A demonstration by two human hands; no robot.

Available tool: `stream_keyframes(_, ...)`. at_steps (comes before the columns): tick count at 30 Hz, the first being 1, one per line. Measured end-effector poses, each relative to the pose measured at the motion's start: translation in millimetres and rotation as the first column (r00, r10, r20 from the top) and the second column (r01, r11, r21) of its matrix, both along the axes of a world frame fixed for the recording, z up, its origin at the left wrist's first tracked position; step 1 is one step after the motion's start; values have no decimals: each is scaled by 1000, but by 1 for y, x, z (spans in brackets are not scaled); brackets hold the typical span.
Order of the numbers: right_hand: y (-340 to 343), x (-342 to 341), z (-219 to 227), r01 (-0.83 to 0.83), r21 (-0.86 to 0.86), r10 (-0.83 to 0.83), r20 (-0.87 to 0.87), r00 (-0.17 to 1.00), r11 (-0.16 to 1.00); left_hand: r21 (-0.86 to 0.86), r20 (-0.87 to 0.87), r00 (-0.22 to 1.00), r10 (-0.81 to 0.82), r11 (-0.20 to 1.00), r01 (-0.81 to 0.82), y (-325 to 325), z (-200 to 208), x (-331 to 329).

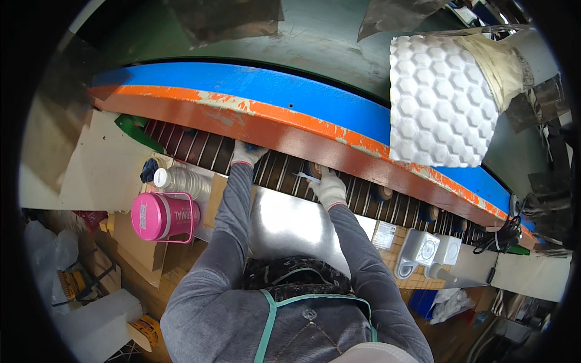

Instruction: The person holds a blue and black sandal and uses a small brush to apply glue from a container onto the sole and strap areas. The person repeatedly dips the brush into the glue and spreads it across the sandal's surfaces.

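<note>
My left hand (247,153), in a white knitted glove, reaches over the slatted conveyor (275,172) to the lower edge of the long beam. Its fingertips are hidden there beside something dark blue. Farther right, my right hand (331,189), gloved the same way, is closed with a thin white stick-like tool (307,177) at its fingers. A round brown piece (315,169) lies on the slats just beyond that tool. More round brown pieces (384,193) sit along the conveyor to the right.
A blue, orange and brown-red beam (290,124) spans the far side. White bumpy padding (445,100) hangs at upper right. Nearer stand a pink thermal jug (163,218), a clear bottle (181,181), a shiny metal plate (290,224) and white dial devices (417,248).
</note>
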State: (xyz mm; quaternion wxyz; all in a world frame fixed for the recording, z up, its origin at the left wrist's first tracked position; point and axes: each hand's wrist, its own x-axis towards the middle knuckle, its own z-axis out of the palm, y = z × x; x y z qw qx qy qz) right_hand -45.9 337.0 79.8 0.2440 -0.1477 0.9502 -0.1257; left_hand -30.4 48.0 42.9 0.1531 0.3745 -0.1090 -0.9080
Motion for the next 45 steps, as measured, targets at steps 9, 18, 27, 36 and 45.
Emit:
stream_keyframes(9,-5,-4,-57,-55,73,74,-295,953,996,160,220,971,95,978,-132,-31,-14,37)
stream_keyframes(18,-27,-19,-12,210,-112,-206,52,977,971,-92,249,963,101,993,-81,7,0,46)
stream_keyframes(27,33,-13,37,333,-544,-344,86,935,770,-273,161,842,-514,797,539,111,3,80)
stream_keyframes(36,145,101,90,297,-679,-252,167,953,672,-75,-146,686,-713,699,711,217,8,126)
stream_keyframes(45,346,249,63,708,-610,-858,87,506,355,-469,-401,701,-590,789,396,264,83,189)
